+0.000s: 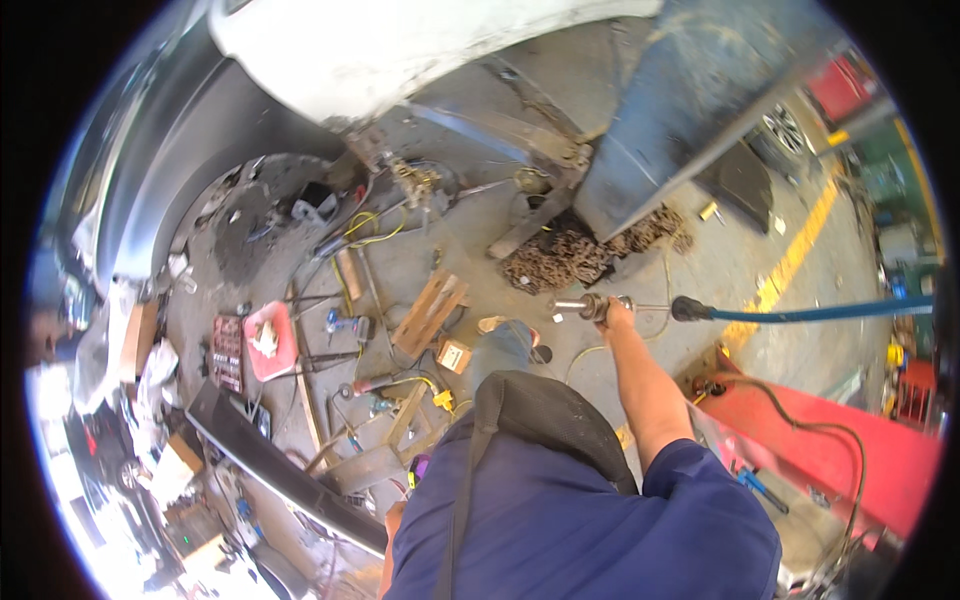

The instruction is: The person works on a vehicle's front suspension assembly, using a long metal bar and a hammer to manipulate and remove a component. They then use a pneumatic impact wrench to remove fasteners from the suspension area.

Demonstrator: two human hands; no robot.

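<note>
My right hand (618, 315) grips a metal cylindrical tool (592, 306) with a collar, held out to the right above the floor. A thin rod runs from its rear toward the black end piece (688, 308) of a blue hose or bar (817, 310); whether they join is unclear. My left hand (394, 514) shows only in part, low beside my body, near a long dark trim panel (277, 457). Its fingers are mostly hidden. A brown clumped heap (559, 259) lies beyond the tool, against the foot of a blue steel post (652, 127).
A white vehicle panel (420, 52) overhangs the top. Left on the floor are a red tray (270, 360), a socket set (227, 352), a blue cordless tool (349, 325), wooden blocks (429, 313) and yellow cords (367, 225). A red steel beam (817, 435) stands at right.
</note>
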